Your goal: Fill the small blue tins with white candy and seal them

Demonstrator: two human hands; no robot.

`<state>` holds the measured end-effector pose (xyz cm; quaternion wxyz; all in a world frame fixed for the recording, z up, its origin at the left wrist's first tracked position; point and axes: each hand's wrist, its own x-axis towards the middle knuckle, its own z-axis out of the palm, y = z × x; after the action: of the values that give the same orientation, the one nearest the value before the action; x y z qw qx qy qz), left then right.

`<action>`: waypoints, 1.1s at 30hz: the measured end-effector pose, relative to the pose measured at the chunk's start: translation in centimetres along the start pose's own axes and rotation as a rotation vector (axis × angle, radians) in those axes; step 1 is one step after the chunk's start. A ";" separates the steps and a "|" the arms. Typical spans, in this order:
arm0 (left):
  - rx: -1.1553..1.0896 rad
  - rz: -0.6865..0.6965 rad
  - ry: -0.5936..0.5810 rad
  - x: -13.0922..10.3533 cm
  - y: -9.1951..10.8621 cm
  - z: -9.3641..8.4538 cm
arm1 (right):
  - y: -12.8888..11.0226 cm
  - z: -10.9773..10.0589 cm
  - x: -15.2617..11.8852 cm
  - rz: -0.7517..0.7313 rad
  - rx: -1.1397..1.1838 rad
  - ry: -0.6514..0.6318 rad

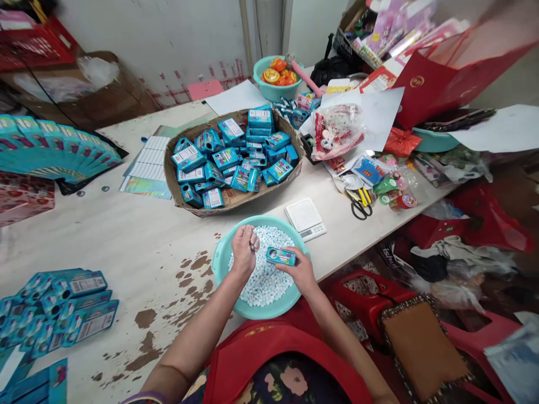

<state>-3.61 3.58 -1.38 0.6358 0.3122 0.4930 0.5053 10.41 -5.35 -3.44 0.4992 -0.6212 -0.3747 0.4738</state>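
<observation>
A turquoise basin full of small white pellets stands at the table's front edge. Over its left part, my left hand is closed, fingers curled in; whatever it may hold is hidden. My right hand grips a small blue printed box by its right end, above the pellets. Beyond the basin, a cut-down cardboard tray bears many similar blue boxes, lying in a jumble. A white digital scale is right behind the basin.
Blue cartons are stacked at left, with a fan of flat blue packages behind them. Black-handled scissors, tape rolls and plastic-wrapped items clutter the right side. A bowl of orange toys stands at the back. Red stools are below.
</observation>
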 end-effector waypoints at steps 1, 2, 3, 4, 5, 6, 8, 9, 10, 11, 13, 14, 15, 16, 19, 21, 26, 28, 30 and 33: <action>0.149 0.023 -0.034 0.2 -0.2 -0.9 | -0.3 -0.6 0.1 0.024 0.046 0.013; 0.334 0.054 -0.105 0.5 -0.3 -1.8 | -0.6 -1.4 0.3 0.043 0.093 0.037; 0.536 0.094 -0.198 0.9 -0.3 -2.6 | -0.9 -2.3 0.8 0.049 0.132 0.080; 0.729 0.147 -0.288 1.4 -0.1 -3.2 | -1.1 -3.3 1.5 0.041 0.157 0.143; 0.888 0.206 -0.351 2.3 0.3 -3.6 | -1.3 -4.3 2.5 0.020 0.163 0.216; 1.003 0.266 -0.361 3.5 0.9 -3.7 | -1.4 -5.2 3.7 -0.010 0.154 0.290; 1.142 0.359 -0.242 7.0 2.5 -2.8 | -1.2 -6.6 6.7 -0.072 0.109 0.413; 1.196 0.371 -0.151 9.2 3.4 -2.0 | -0.8 -7.0 8.4 -0.093 0.086 0.451; 1.268 0.363 -0.059 11.6 4.1 -1.0 | -0.3 -7.3 10.0 -0.105 0.066 0.471; 1.360 0.321 0.008 14.0 4.7 0.2 | 0.3 -7.4 11.5 -0.108 0.049 0.482; 1.522 0.139 0.024 18.4 5.3 2.4 | 1.5 -7.3 14.1 -0.094 0.011 0.478; 1.576 0.046 0.012 20.1 5.3 3.4 | 2.0 -7.2 15.1 -0.083 -0.003 0.463; 1.608 -0.028 -0.004 21.3 5.2 4.1 | 2.3 -7.1 15.6 -0.078 -0.018 0.450; 1.626 -0.077 -0.015 22.1 5.1 4.5 | 2.5 -7.1 15.9 -0.085 -0.037 0.446; 1.611 -0.041 0.059 21.5 5.1 4.2 | 1.7 -7.3 14.3 -0.187 -0.146 0.507; 1.517 0.084 0.158 18.8 5.8 3.0 | 0.4 -7.3 11.9 -0.259 -0.183 0.545; 0.873 0.022 -0.304 6.7 6.2 -0.3 | -2.2 -4.6 4.6 -0.128 0.213 0.257; 0.540 -0.333 -0.690 1.7 4.2 -1.5 | -2.5 -2.9 1.9 -0.035 0.409 -0.007; 0.230 -0.671 -0.827 -2.2 1.3 -2.6 | -2.5 -1.7 -0.3 0.063 0.575 -0.261; -0.104 -0.941 -0.710 -5.5 -2.6 -3.7 | -2.0 -1.2 -2.5 0.168 0.776 -0.395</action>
<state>-6.20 -2.77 -3.20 0.9320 0.1785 0.3102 0.0571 10.93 -7.61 -0.87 0.5741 -0.3138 -0.2056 0.7278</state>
